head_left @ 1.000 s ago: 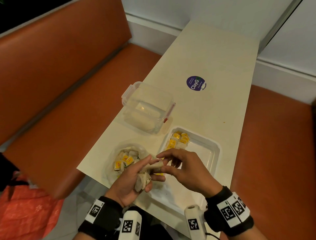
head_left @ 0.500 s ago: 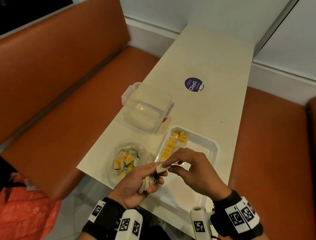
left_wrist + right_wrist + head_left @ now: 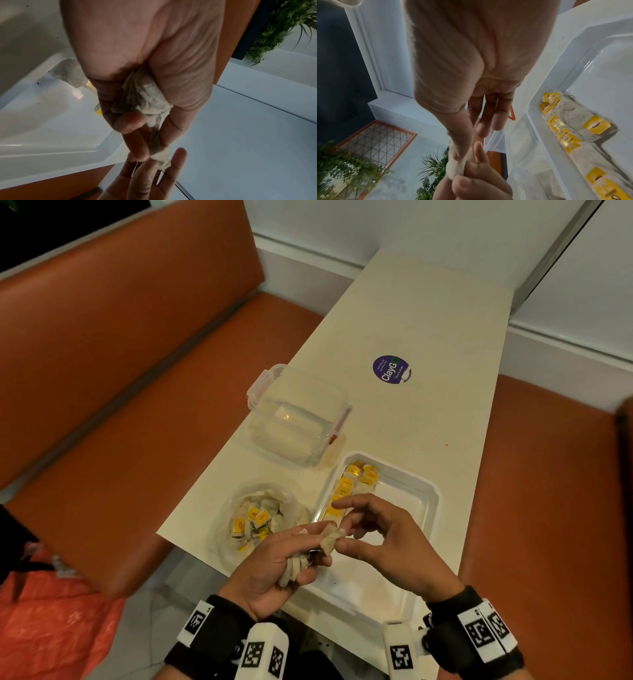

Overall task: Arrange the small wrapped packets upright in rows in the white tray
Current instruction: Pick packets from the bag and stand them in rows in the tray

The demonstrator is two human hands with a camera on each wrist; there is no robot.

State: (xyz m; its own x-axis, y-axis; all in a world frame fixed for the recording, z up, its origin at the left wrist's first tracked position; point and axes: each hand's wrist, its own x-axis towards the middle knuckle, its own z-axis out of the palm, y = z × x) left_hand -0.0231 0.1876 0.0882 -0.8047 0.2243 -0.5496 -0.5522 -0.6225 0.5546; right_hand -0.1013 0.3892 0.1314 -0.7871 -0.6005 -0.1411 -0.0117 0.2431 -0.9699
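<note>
My left hand holds a bunch of small pale packets in its curled fingers, just over the near left edge of the white tray. One packet sticks out of that bunch, and my right hand pinches it between thumb and fingertips. A row of packets with yellow tags stands along the tray's far left side. More loose packets lie in a clear bag on the table, left of the tray.
A clear lidded plastic box stands behind the bag and tray. A purple round sticker lies further up the cream table. Orange benches flank the table on both sides.
Both hands stay together over the tray's near left edge. The right fingers have shifted their hold on the packet sticking out of the left hand's bunch.
</note>
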